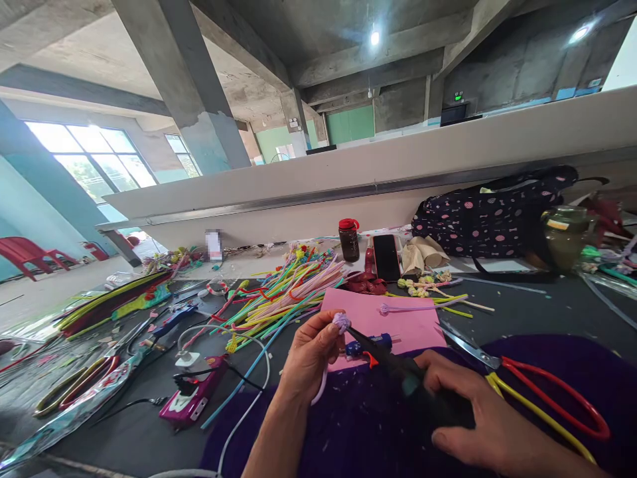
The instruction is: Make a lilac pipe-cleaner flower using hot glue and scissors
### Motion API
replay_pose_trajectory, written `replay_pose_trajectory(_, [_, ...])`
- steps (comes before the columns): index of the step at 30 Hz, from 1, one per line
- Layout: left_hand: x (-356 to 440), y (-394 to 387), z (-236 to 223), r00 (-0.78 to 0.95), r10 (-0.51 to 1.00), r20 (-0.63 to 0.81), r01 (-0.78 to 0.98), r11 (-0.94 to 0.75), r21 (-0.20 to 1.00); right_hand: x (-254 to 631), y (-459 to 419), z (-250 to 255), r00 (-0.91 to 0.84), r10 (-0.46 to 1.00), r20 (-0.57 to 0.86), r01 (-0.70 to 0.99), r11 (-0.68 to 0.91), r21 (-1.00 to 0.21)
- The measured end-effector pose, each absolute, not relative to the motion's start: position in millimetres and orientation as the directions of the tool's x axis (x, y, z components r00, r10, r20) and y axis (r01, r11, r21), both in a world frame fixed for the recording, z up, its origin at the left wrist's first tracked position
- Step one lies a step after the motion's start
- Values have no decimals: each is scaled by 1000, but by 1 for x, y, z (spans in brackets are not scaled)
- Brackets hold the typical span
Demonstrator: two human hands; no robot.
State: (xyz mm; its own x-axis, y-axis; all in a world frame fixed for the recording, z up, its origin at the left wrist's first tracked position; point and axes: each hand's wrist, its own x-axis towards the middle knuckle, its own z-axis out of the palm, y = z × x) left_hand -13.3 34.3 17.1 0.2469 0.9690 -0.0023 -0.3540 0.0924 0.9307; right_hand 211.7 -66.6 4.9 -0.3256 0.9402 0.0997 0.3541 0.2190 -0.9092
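My left hand pinches a small lilac flower head made of fuzzy pipe cleaner, its pale stem hanging below the fingers. My right hand is wrapped round a dark tool with a long tapered nose, whose tip touches or nearly touches the flower's right side. Its exact kind is unclear against the dark cloth. Behind the tool a blue glue gun with an orange trigger lies on a pink sheet. A lilac pipe-cleaner piece with a curled end rests farther back on that sheet.
Large scissors with red and yellow handles lie by my right hand. Pipe cleaners are heaped behind. A purple power strip with cables sits left. A bottle, a phone and a patterned bag stand at the back.
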Motion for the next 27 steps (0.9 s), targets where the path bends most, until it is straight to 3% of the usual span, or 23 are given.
replay_pose_trajectory(27, [-14, 37, 16, 231, 973, -5, -300, 77, 951, 211, -64, 3, -309, 947, 89, 400, 215, -891])
